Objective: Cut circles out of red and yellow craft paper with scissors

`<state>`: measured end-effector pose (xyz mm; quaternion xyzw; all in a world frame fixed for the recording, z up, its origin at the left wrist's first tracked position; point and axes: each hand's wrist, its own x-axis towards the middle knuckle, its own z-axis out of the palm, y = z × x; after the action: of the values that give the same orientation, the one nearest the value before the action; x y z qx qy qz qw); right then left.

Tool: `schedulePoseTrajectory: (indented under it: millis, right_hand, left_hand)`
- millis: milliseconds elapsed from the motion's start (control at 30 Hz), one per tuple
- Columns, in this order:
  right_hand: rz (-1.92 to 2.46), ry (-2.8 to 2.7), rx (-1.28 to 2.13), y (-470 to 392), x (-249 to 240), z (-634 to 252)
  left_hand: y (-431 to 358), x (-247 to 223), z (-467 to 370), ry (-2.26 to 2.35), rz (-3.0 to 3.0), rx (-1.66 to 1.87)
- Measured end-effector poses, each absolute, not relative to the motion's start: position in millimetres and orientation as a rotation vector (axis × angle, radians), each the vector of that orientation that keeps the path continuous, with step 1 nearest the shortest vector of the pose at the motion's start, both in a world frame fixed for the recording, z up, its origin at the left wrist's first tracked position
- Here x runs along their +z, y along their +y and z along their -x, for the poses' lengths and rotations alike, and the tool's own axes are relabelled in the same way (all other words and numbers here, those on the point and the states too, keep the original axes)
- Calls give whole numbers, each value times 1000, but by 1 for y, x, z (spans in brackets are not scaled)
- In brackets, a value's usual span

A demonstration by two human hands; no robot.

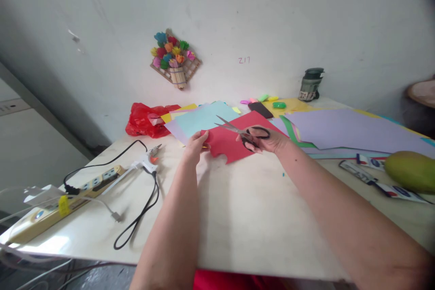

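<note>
My left hand (196, 144) pinches the left corner of a red sheet of paper (231, 142), which it holds up off the table. A curved notch is cut out of the sheet's lower left edge. In my right hand (267, 139) is a pair of scissors (239, 132) with black handles, its fingers through the loops. The blades stand slightly apart and point left, over the red paper. Behind the red paper lies a light blue sheet (207, 118) on other coloured sheets.
On the table's left are a glue gun (147, 161), its looped cord and a power strip (68, 204). A red plastic bag (144, 120) lies at the back. To the right are purple paper (353, 129), glue tubes (401, 192), a mango (413, 172) and a bottle (310, 85).
</note>
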<state>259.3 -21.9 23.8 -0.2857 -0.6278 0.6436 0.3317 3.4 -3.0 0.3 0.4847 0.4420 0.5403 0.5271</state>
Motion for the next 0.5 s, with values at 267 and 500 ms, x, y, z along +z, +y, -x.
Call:
schedulePoseTrajectory:
  millis: [267, 500]
  right_hand:
    - [944, -1557, 1386, -22, 21, -235]
    - [1018, -1351, 1249, -20, 16, -215]
  left_hand:
    - [-4, 3, -8, 922, -1195, 1298]
    - [-11, 3, -17, 712, -1269, 1098]
